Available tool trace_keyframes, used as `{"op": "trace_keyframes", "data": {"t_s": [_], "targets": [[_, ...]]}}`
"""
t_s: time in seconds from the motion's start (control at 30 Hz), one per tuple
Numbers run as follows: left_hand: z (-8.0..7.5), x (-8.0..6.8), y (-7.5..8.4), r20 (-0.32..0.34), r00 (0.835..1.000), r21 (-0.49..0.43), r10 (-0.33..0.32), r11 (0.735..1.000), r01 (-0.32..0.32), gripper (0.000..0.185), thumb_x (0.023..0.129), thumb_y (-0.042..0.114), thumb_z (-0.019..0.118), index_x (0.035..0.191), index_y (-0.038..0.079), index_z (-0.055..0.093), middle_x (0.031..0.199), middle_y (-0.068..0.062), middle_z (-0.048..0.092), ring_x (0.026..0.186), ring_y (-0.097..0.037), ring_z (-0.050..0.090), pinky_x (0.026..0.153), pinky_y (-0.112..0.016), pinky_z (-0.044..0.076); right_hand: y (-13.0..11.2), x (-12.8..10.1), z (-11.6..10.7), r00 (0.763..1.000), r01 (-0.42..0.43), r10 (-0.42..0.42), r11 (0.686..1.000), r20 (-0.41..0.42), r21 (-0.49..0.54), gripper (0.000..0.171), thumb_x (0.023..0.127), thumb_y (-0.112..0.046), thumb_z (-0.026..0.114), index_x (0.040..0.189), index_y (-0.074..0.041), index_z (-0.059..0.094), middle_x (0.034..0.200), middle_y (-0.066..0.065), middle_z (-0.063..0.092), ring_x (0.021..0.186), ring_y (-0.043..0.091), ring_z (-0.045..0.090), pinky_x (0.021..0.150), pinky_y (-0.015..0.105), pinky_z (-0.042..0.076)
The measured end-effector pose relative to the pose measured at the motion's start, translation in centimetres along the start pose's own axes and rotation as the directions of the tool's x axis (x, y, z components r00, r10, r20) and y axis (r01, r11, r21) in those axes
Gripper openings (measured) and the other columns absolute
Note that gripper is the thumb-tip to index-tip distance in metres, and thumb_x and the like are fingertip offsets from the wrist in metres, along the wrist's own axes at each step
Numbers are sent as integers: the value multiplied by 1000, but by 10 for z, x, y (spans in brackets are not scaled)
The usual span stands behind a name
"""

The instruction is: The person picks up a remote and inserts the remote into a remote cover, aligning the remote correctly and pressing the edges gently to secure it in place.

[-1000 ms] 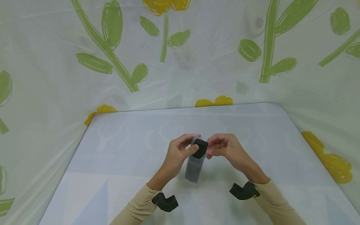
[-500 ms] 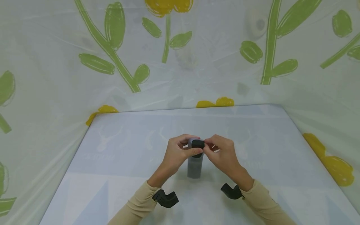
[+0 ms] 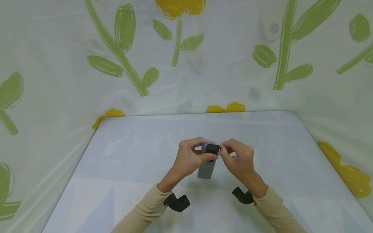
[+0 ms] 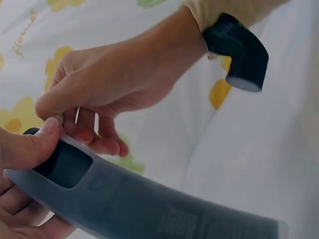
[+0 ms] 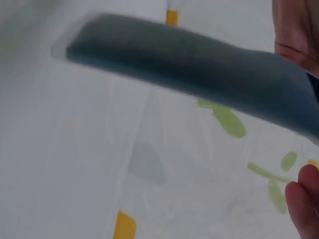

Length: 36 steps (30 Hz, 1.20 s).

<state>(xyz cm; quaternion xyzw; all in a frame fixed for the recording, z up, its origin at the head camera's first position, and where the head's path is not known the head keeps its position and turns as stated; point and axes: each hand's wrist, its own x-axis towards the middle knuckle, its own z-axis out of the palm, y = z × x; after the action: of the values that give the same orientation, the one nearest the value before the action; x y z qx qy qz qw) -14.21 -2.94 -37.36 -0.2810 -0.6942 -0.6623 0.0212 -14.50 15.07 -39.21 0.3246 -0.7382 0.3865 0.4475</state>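
Here the work appears to be at a middle stage, judged from the present views: a small black piece (image 3: 212,149) sits at the upper end of a grey translucent sleeve (image 3: 207,168), seated in the sleeve's rectangular cut-out as the left wrist view shows (image 4: 65,164), yet both hands are at it, so the fitting seems unfinished; whether the piece is going in or coming out cannot be told. From left to right: the left hand (image 3: 190,157) rises from a beige sleeve cuff (image 3: 148,207) bearing a black wrist camera mount (image 3: 177,203), its fingers curled round the top of the sleeve and its thumb (image 4: 30,147) pressed on the black piece. The sleeve is held above the pale blue table (image 3: 122,168), between the two hands and near the middle of the surface, its lower end hanging free and apart from the table. The right hand (image 3: 237,158) approaches from the opposite side, fingertips bunched in a pinch at the edge of the black piece, wrist bent inward. Behind stands a white curtain with green stems and yellow flowers (image 3: 122,58).
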Motion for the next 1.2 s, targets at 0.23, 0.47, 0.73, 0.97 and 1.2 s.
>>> {"op": "trace_keyframes", "data": {"t_s": [0.23, 0.47, 0.73, 0.97, 1.2], "targets": [[2, 2, -2, 35, 990, 184, 137, 973, -141, 25, 70, 6, 84, 93, 8, 74, 88, -2, 72, 82, -9, 66, 63, -26, 56, -4, 2, -8, 996, -76, 74, 996, 44, 52, 9, 75, 0, 58, 72, -4, 66, 61, 2, 61, 48, 9, 56, 46, 22, 51], [3, 1, -6, 38, 983, 285, 178, 941, -181, 26, 68, 4, 84, 91, 7, 73, 85, -2, 72, 77, -6, 65, 60, -21, 54, -7, 1, -14, 990, 16, -16, 1000, 140, 3, 15, 82, -6, 52, 72, -3, 63, 61, 2, 57, 47, 8, 51, 44, 19, 47], [7, -4, -13, -87, 996, 286, -4, 958, 29, 23, 71, 9, 83, 91, 7, 71, 84, -1, 70, 76, -11, 65, 58, -23, 55, -10, -5, -11, 962, 114, -94, 992, 255, -62, 25, 86, -10, 46, 67, -6, 60, 56, -1, 49, 44, 5, 40, 38, 15, 35], [11, -5, -19, -130, 981, 86, -145, 984, 156, 29, 75, 11, 81, 101, 7, 69, 90, -7, 70, 83, -18, 67, 68, -30, 56, -9, -14, -8, 970, 85, -69, 995, 235, -59, 20, 85, -10, 48, 67, -8, 58, 58, -2, 46, 47, 6, 39, 40, 13, 32], [13, -1, -18, -137, 972, -88, -190, 980, 179, 26, 79, 4, 75, 104, 6, 66, 94, -10, 68, 87, -19, 66, 73, -34, 55, -6, -17, -9, 968, -56, 45, 998, 246, 34, 14, 90, -13, 55, 77, -9, 60, 68, -2, 51, 54, 9, 48, 45, 17, 42]]}}
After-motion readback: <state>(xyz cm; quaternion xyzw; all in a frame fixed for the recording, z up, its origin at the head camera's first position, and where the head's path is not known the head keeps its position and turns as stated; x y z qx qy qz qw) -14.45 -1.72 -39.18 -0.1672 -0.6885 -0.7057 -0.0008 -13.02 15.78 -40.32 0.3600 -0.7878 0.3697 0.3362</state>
